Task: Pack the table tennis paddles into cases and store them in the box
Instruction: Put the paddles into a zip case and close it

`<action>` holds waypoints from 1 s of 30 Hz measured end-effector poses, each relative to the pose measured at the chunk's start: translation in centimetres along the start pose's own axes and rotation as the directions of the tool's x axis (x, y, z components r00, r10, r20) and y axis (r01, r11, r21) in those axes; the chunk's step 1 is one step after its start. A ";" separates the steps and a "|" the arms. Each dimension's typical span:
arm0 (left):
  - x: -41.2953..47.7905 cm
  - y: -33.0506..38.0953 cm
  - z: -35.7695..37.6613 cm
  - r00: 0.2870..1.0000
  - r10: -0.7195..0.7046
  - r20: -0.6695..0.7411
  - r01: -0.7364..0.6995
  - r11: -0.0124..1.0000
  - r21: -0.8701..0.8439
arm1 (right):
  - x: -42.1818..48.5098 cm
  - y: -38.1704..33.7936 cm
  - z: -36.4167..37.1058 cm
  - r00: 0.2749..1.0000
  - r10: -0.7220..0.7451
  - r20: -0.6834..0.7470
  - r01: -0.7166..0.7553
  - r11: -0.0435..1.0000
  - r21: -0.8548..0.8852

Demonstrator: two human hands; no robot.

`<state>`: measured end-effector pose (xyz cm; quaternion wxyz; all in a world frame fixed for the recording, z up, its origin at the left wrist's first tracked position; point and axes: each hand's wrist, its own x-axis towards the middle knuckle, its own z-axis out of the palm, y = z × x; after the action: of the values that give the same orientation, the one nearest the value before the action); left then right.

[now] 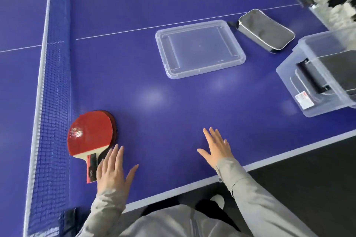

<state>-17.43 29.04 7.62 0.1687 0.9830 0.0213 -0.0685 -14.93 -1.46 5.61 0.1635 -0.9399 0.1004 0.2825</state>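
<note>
Head view, looking down across a blue table (192, 102).

- Net (52, 102) runs along the left, from the near edge away from the person.
- Clear plastic box (289, 81) stands open near the right-hand corner, close to the near edge. A dark case (339, 67) lies inside it, and a white label shows on its wall.
- Clear lid (200, 49) lies flat mid-surface, left of the box and apart from it.
- Second case (266, 31), black with pale piping, lies on the surface between the lid and the right edge, just beyond the box. I cannot tell whether its zip is closed.
- Red paddles (90, 132) are stacked just beside the net, near the near edge, handles pointing toward the person. The top one has a shiny patch on its rubber, and a darker blade edge shows beneath it.
- Left hand (111, 171): fingers straight and spread, grasping nothing, tips at the paddle handles. Contact cannot be told.
- Right hand (217, 148): fingers straight and spread over bare surface near the near edge, well apart from the paddles, holding nothing.
- Grey sleeves on both arms.
</note>
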 end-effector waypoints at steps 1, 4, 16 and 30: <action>0.5 2.2 0.5 0.998 0.053 0.031 -0.054 0.998 0.022 | -0.7 1.8 -0.6 1.000 0.008 -0.028 -0.007 0.999 0.033; 1.5 9.7 2.7 0.980 0.178 0.089 -0.182 0.982 0.043 | -3.1 8.0 -2.8 0.995 0.041 -0.087 -0.030 0.992 0.126; 2.9 39.2 12.4 0.832 0.523 0.186 -0.554 0.804 0.216 | -11.7 30.4 -11.2 0.912 0.266 -0.312 -0.149 0.924 0.352; 18.6 57.0 12.4 0.899 0.438 0.029 -0.436 0.883 0.173 | 0.8 41.5 -32.6 0.845 0.042 -0.533 0.055 0.985 0.165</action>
<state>3.13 -28.48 12.17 0.0925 0.9739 -0.2056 -0.0252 -9.69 -51.87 20.34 0.2113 -0.9637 0.1629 -0.0004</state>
